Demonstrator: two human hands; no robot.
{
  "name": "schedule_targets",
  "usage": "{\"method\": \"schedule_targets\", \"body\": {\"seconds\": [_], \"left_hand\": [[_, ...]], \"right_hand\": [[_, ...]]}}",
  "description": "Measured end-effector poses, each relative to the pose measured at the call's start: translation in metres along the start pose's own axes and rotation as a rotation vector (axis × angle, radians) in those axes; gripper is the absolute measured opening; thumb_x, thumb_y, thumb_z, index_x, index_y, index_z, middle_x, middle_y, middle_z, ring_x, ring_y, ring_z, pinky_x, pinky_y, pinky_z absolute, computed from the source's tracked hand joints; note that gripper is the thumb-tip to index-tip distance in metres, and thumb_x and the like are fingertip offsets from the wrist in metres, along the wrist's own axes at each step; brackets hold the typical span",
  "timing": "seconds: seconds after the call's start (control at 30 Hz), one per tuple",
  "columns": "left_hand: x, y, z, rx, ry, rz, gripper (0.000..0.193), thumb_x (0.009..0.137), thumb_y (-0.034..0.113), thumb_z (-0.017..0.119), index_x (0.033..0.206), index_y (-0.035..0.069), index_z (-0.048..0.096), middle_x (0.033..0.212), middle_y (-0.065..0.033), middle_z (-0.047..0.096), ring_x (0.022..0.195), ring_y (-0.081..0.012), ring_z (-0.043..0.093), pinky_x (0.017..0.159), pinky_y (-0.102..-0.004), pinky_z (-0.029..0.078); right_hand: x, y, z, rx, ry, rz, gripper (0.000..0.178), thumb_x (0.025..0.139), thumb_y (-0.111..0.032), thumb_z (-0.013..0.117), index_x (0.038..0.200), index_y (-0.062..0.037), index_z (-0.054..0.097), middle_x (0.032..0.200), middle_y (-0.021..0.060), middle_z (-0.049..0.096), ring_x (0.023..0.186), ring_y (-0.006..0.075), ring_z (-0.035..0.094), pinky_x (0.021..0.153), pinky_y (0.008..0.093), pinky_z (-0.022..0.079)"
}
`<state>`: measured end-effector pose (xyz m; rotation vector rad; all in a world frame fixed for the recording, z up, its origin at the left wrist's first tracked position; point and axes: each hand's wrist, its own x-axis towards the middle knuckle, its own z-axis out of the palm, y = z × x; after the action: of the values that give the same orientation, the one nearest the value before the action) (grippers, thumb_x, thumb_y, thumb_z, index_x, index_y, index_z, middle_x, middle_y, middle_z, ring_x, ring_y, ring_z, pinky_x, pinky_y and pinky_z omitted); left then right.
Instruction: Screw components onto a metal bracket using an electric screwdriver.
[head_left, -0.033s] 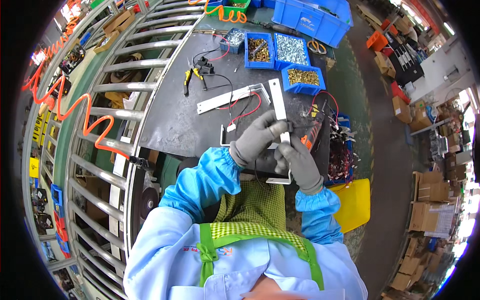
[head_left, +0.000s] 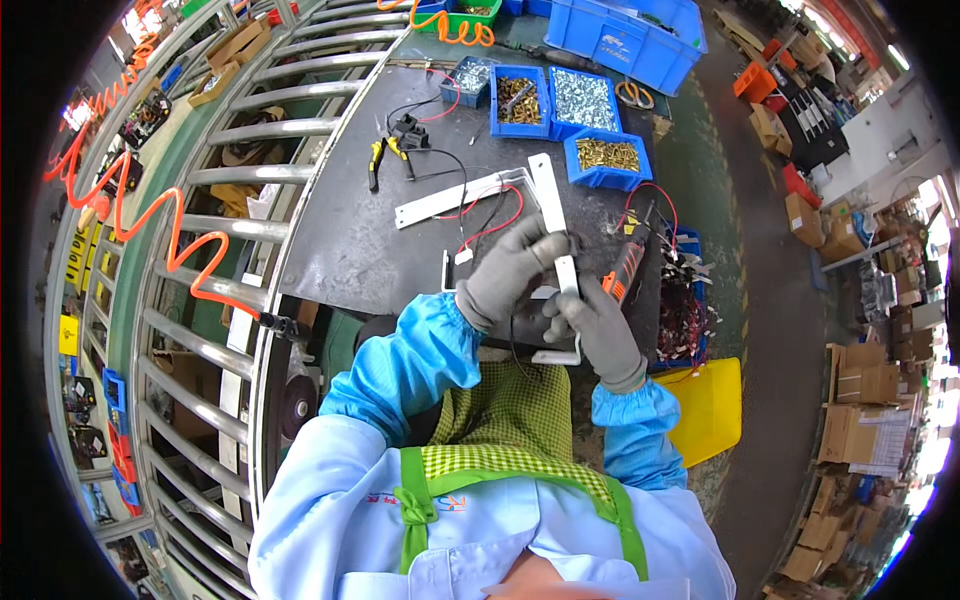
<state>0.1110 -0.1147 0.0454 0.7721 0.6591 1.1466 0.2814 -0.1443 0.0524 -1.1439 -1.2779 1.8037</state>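
The white bracket (head_left: pixel 546 190) is over the worktop (head_left: pixel 345 255), its long axis running fore and aft, far end leaning left; the left hand (head_left: pixel 502 275) has its grip pinched on the middle, the right hand (head_left: pixel 598 330) curls around it nearer the close end.

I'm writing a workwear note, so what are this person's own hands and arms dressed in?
The left hand and right hand wear matching grey gloves. Over each forearm is a bright-blue, slightly shiny sleeve cover, gathered at the wrist. Higher up, paler blue sleeves show. I see no cable or clear marking on any of these.
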Motion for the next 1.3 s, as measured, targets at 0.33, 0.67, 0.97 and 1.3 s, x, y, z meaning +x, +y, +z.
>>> {"method": "schedule_targets", "body": {"seconds": [0.33,0.67,0.97,1.3], "left_hand": [[-0.008,0.011,0.002,-0.085,0.0,0.035,0.035,0.097,0.023,0.056,0.124,0.002,0.048,0.107,-0.0092,0.059,0.093,-0.0214,0.065,0.08,-0.0349,0.056],[-0.063,0.143,-0.044,-0.741,-1.137,0.434,0.013,0.102,0.015,0.039,0.096,0.005,0.044,0.083,-0.0121,0.056,0.056,-0.0128,0.058,0.056,-0.0341,0.06],[-0.104,0.153,-0.03,-0.897,-1.419,0.551,0.017,0.096,0.009,0.053,0.106,0.003,0.041,0.098,-0.0224,0.058,0.06,-0.0255,0.062,0.064,-0.0473,0.061],[-0.075,0.09,-0.044,-1.116,-1.311,0.038,0.008,0.1,0.014,0.046,0.103,0.006,0.045,0.094,-0.0141,0.057,0.061,-0.0245,0.058,0.067,-0.0499,0.059]], "right_hand": [[-0.005,0.001,-0.009,-0.655,0.129,-0.596,0.033,0.098,-0.029,0.056,0.108,0.0014,0.059,0.087,0.0107,0.066,0.078,0.0191,0.064,0.071,0.0325,0.051],[0.076,-0.03,-0.166,-1.056,0.752,-0.641,0.028,0.092,-0.028,0.057,0.107,-0.0056,0.065,0.099,0.0175,0.069,0.093,0.0307,0.066,0.08,0.0384,0.051],[0.136,0.054,-0.236,-1.172,0.798,-0.034,0.036,0.081,-0.034,0.065,0.109,-0.0106,0.065,0.098,0.0194,0.069,0.097,0.0382,0.065,0.087,0.0441,0.049],[0.139,0.055,-0.217,-1.358,0.493,-0.246,0.042,0.077,-0.027,0.072,0.118,-0.0194,0.065,0.116,0.0113,0.061,0.112,0.0284,0.057,0.097,0.0424,0.044]]}}
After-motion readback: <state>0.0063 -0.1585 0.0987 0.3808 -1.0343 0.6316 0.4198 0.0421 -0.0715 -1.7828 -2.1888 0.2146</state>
